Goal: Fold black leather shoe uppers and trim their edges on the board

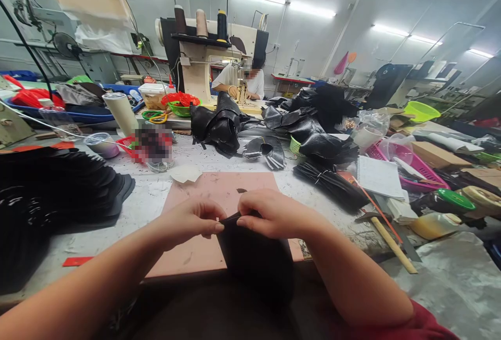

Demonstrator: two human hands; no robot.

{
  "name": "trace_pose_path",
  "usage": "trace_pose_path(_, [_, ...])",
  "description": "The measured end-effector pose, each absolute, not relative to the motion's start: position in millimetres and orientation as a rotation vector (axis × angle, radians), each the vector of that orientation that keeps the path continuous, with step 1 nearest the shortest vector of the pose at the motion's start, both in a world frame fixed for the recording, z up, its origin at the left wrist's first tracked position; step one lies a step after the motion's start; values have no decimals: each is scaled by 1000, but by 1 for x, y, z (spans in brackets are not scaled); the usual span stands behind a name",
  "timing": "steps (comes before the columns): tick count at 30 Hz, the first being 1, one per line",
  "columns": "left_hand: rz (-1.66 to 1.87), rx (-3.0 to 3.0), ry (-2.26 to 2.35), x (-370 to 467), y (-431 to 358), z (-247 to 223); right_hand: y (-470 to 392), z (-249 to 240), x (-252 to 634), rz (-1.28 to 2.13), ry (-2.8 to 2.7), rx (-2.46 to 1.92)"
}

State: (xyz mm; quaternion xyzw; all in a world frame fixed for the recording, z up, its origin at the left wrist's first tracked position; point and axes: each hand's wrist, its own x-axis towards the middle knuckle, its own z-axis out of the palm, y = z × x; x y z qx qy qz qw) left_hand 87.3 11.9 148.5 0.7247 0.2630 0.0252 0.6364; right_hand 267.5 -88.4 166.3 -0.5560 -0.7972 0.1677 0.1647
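Note:
A black sheet of material hangs from both hands over the front edge of a pink board. My left hand pinches the left end of its upper edge between thumb and fingers. Close beside it, my right hand grips the same edge with its thumb in front and curled fingers behind. The lower part of the sheet is lost in shadow. A small dark scrap lies on the board behind the hands.
At the left lies a large stack of black pieces. Black leather parts lie ahead, before a sewing machine and a seated person. A hammer, notebook and pink basket are on the right.

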Motion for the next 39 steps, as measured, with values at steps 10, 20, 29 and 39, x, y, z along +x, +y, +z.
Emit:
trace_pose_path(10, [5,1940,496,89,13,150,-88,166,262,354,-2322,-1566])
trace_pose_path(20, [-72,2159,549,94,6,167,-95,170,264,388,-2309,-1613])
trace_pose_path(29, [-173,2100,503,93,8,169,-96,173,270,503,-2276,-1590])
trace_pose_path(39, [-331,2019,437,96,17,164,-95,176,267,466,-2320,-1634])
